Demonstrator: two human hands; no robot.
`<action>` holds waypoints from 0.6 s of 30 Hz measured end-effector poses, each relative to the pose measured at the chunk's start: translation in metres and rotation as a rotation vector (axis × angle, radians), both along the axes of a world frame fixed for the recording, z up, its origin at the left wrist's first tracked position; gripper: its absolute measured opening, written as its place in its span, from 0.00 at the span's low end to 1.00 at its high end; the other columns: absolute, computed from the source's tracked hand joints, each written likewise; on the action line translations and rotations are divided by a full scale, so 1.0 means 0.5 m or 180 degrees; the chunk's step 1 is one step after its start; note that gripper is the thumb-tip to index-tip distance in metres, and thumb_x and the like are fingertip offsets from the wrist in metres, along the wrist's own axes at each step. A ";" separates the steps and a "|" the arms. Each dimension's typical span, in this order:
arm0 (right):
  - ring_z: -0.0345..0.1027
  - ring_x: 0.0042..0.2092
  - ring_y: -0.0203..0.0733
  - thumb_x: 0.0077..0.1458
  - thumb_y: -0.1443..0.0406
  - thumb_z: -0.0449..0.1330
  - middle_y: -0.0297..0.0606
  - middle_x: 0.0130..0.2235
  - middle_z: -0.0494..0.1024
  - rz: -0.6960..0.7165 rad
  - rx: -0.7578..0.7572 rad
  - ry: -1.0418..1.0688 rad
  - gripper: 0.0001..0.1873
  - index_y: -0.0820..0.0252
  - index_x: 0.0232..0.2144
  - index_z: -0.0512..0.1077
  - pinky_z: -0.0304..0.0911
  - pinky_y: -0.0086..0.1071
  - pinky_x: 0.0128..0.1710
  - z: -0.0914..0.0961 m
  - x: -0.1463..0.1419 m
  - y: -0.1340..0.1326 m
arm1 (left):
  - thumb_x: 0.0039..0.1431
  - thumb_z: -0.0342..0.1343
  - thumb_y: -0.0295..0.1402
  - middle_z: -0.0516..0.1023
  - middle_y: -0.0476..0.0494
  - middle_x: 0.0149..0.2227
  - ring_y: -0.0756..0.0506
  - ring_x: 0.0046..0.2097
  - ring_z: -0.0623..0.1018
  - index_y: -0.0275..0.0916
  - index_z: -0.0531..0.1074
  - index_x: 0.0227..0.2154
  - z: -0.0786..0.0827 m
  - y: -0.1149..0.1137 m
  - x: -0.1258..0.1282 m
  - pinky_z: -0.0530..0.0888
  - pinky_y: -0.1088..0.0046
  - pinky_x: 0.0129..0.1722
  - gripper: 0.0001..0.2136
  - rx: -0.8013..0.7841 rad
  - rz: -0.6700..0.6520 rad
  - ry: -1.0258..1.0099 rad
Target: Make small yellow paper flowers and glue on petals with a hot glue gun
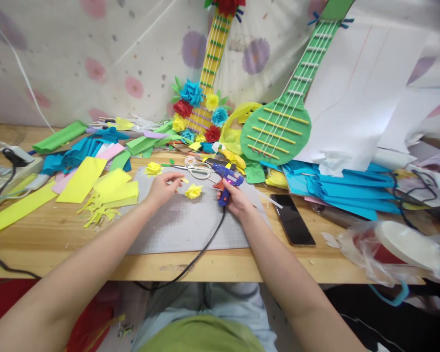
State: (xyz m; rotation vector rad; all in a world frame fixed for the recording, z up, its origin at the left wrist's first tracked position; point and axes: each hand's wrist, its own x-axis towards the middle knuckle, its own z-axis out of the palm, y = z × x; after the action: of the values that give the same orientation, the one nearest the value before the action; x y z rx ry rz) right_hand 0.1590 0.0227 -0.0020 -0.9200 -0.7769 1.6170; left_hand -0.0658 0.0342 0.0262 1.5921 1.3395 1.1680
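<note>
My right hand is wrapped round a blue hot glue gun, its black cord running down over the table edge. To the left, my left hand pinches a small yellow paper piece at its fingertips. Between the hands a yellow paper flower lies on the grey cutting mat. Another yellow paper flower rests behind my left hand. A pair of scissors with pale handles lies just beyond both hands, partly behind the glue gun.
Yellow paper strips and a power strip lie left. A phone, blue crepe paper and a bagged tape roll lie right. Behind stand a green paper instrument and a yellow one with paper flowers.
</note>
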 end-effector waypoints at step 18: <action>0.68 0.27 0.33 0.46 0.58 0.62 0.34 0.30 0.77 0.0334 -0.0176 0.0645 0.11 0.59 0.29 0.70 0.68 0.30 0.28 0.006 0.003 -0.008 | 0.47 0.55 0.23 0.72 0.48 0.26 0.53 0.28 0.74 0.35 0.67 0.30 0.007 0.041 0.036 0.69 0.77 0.33 0.06 -0.1597 0.0818 -0.1939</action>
State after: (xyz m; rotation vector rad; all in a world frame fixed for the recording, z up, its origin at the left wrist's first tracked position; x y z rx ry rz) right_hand 0.1605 0.0189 0.0009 -0.7501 -0.6512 1.7997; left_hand -0.0479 0.0547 0.0296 0.6478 1.2977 1.2095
